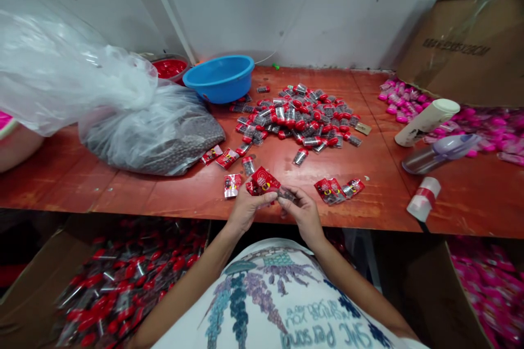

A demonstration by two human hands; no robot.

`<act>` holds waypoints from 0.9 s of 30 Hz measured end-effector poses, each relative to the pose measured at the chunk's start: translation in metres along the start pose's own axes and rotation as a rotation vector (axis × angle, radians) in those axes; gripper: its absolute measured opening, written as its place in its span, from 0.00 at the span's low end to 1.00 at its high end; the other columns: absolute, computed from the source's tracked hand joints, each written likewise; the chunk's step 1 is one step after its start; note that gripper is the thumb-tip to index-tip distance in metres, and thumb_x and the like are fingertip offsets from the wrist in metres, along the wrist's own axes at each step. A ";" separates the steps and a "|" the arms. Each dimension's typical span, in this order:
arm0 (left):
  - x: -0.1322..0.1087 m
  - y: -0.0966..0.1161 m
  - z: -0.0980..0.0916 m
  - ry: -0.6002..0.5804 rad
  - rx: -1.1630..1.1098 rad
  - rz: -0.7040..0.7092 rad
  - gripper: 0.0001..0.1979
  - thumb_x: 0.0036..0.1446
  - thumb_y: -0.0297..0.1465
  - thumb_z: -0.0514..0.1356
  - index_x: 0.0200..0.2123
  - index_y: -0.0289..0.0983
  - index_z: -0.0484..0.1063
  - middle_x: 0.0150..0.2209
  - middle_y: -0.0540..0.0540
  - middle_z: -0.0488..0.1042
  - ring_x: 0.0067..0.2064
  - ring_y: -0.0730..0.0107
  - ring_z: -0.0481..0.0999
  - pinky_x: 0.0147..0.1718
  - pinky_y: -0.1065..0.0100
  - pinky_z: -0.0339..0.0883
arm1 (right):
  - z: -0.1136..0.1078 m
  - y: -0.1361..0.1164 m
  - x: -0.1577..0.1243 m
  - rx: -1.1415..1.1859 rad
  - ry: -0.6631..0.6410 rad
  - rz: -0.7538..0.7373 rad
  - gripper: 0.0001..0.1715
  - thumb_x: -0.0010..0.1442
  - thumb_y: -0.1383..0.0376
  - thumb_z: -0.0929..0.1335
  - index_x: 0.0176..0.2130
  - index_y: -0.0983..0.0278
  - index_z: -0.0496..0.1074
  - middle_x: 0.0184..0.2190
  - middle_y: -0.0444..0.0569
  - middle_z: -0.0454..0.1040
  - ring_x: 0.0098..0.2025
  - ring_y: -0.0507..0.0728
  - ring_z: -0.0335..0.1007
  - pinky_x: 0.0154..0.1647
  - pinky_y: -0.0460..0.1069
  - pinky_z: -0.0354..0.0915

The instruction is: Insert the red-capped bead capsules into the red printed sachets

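My left hand (246, 210) grips a red printed packet (262, 181) above the front edge of the table. At the packet's right end, my right hand (303, 211) pinches a small clear piece with dark contents (286, 194); whether it sits inside the packet or against it, I cannot tell. Left of my hands lie a packet (232, 185) and a small bottle (248, 166), with two more packets (227, 158) behind. To the right are three red packets (331, 190) side by side. Beyond my hands spreads a pile of small red-capped bottles (298, 117) with dark contents.
A plastic bag of dark beads (164, 141) and a blue basin (221, 80) stand at left. On the right are a white cylinder (428, 122), a tumbler (440, 153), a roll (424, 199) and pink items (403, 100). Below the table, a carton holds red-capped bottles (123, 283).
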State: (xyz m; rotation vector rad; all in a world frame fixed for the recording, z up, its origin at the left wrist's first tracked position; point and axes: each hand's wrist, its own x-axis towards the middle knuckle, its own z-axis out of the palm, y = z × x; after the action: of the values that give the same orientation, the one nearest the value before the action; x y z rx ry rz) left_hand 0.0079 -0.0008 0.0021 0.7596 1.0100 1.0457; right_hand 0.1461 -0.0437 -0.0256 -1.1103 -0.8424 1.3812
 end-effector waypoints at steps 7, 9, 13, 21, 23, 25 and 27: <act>-0.001 -0.001 0.007 0.031 0.019 -0.023 0.15 0.37 0.27 0.71 0.32 0.33 0.74 0.29 0.47 0.77 0.31 0.68 0.75 0.32 0.70 0.67 | 0.001 0.010 0.003 -0.026 0.079 -0.090 0.18 0.51 0.60 0.72 0.40 0.61 0.66 0.32 0.44 0.71 0.29 0.51 0.67 0.28 0.45 0.68; -0.001 -0.002 0.009 0.046 0.065 -0.039 0.14 0.36 0.28 0.71 0.30 0.33 0.74 0.28 0.47 0.77 0.30 0.68 0.75 0.30 0.70 0.67 | 0.000 0.013 0.003 -0.092 0.078 -0.128 0.18 0.52 0.59 0.71 0.42 0.61 0.67 0.31 0.44 0.71 0.29 0.51 0.67 0.29 0.46 0.68; 0.001 -0.004 0.006 0.033 0.131 -0.026 0.16 0.36 0.28 0.71 0.31 0.33 0.73 0.28 0.48 0.76 0.29 0.70 0.74 0.29 0.71 0.66 | -0.003 0.017 0.003 -0.144 0.049 -0.152 0.22 0.55 0.60 0.70 0.50 0.59 0.67 0.34 0.44 0.71 0.32 0.52 0.68 0.34 0.46 0.68; 0.003 -0.006 -0.002 0.132 0.020 0.072 0.25 0.37 0.29 0.71 0.41 0.36 0.71 0.30 0.50 0.75 0.25 0.74 0.72 0.24 0.73 0.65 | -0.017 0.014 0.003 -0.319 -0.162 -0.219 0.30 0.57 0.62 0.69 0.58 0.54 0.64 0.50 0.48 0.69 0.50 0.56 0.67 0.52 0.51 0.64; 0.003 -0.007 -0.001 0.133 0.038 0.075 0.25 0.37 0.29 0.71 0.42 0.36 0.71 0.29 0.51 0.75 0.25 0.74 0.72 0.25 0.73 0.65 | -0.019 0.016 0.003 -0.379 -0.171 -0.242 0.31 0.57 0.63 0.69 0.59 0.54 0.63 0.50 0.48 0.70 0.50 0.57 0.67 0.54 0.52 0.63; 0.002 -0.008 0.001 0.132 0.052 0.062 0.25 0.35 0.29 0.72 0.41 0.35 0.71 0.30 0.50 0.75 0.27 0.73 0.73 0.26 0.73 0.65 | -0.019 0.019 0.004 -0.395 -0.155 -0.256 0.32 0.57 0.63 0.69 0.60 0.54 0.62 0.52 0.48 0.69 0.52 0.58 0.67 0.56 0.53 0.62; 0.001 -0.009 0.002 0.102 0.064 0.037 0.25 0.35 0.29 0.72 0.40 0.34 0.72 0.31 0.48 0.76 0.29 0.72 0.73 0.29 0.72 0.67 | -0.020 0.021 0.005 -0.384 -0.163 -0.249 0.33 0.57 0.63 0.69 0.60 0.54 0.61 0.55 0.48 0.68 0.55 0.58 0.65 0.58 0.55 0.61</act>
State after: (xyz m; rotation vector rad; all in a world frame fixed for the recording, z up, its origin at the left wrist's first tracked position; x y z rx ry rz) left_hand 0.0126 -0.0031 -0.0049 0.7855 1.1246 1.0979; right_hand 0.1585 -0.0431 -0.0518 -1.1419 -1.3590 1.1381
